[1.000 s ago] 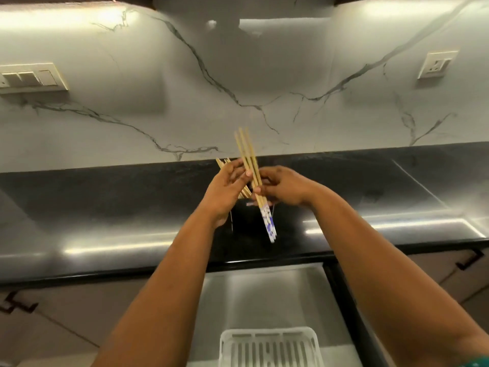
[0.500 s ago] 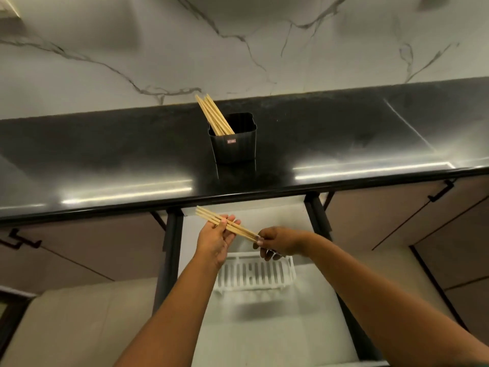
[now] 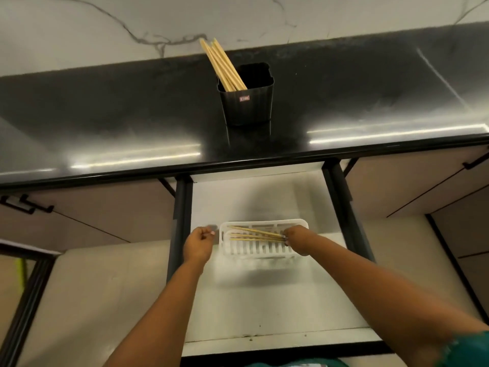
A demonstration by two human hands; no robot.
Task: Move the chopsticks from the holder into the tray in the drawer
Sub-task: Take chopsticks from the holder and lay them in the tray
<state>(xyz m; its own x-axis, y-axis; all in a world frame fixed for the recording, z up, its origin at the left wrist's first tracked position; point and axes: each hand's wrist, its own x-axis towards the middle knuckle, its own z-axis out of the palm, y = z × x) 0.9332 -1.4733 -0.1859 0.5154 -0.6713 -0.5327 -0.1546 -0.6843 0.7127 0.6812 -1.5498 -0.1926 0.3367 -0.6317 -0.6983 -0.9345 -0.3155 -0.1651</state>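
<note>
Below a black countertop point(image 3: 105, 123), an open drawer point(image 3: 264, 295) held a white slotted tray point(image 3: 254, 250). Several chopsticks point(image 3: 255, 235) lay lengthwise across it, left to right, their right ends pinched by the right hand point(image 3: 296, 241), arm reaching forward. The left hand point(image 3: 198, 243) hovered beside the tray, fingers loosely curled, holding nothing. More chopsticks point(image 3: 223, 66) leaned up-left in the black holder point(image 3: 247, 96).

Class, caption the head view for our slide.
Right hand lays chopsticks in the drawer's white tray; more wait in the holder.
</note>
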